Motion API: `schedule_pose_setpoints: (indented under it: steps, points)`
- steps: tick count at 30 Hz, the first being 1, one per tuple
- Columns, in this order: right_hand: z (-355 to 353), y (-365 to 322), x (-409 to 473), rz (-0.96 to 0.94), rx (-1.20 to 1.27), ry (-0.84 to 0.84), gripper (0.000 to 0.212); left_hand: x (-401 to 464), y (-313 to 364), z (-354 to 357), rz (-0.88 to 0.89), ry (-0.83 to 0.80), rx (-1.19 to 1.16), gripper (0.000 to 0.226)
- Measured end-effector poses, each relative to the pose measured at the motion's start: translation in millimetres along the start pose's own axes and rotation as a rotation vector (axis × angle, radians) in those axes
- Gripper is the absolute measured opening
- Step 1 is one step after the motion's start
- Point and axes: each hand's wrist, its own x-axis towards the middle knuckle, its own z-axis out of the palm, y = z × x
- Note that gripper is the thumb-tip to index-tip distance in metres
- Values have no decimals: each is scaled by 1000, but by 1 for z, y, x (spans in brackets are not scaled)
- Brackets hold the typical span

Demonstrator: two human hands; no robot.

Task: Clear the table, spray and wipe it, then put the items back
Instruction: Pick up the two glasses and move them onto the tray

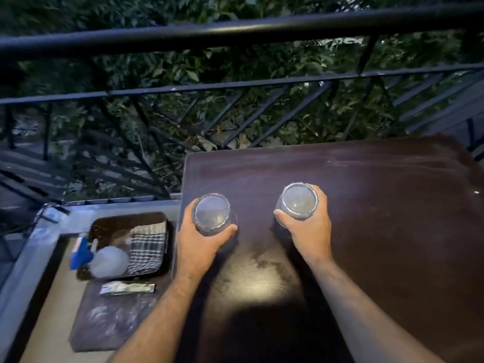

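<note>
Now both hands gripping clear round glasses, left hand (195,241), right hand (309,226), dark table (379,231)

No readable text, labels or numbers anywhere.

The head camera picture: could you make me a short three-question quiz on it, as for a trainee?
1. True or false: each hand grips a glass.
2. Where does the spray bottle lie? A) on the table B) in the tray on the floor C) on the railing
3. Fill in: the checked cloth lies in the ____.

Key
1. True: the left hand holds the left glass and the right hand holds the right glass, both over the table.
2. B: the spray bottle lies in the tray.
3. Tray; the checked cloth lies beside the bottle.
</note>
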Motion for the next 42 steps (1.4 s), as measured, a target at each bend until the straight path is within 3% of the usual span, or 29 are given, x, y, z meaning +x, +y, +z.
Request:
schedule_pose_setpoints:
  steps: [9,16,19,22,32,42]
  points:
    - [141,-47,-69,-49,60,-97,81,12,-52,-143,21,88,-28,80]
    - [241,-74,-137,-90,143,-160,77,1,-106,-245,-45,157,-63,100]
    - [277,-79,-162,-88,137,-196,79,-5,-128,-281,-69,201,-50,80]
    - [302,-76,-184,-88,117,-213,81,-10,-149,-307,-95,200,-40,77]
    - [328,-12,-256,55,-22,-91,91,-51,-226,-321,-151,202,-42,79]
    - [324,54,-299,181,-188,-80,93,-69,-285,-307,-271,93,-6,91]
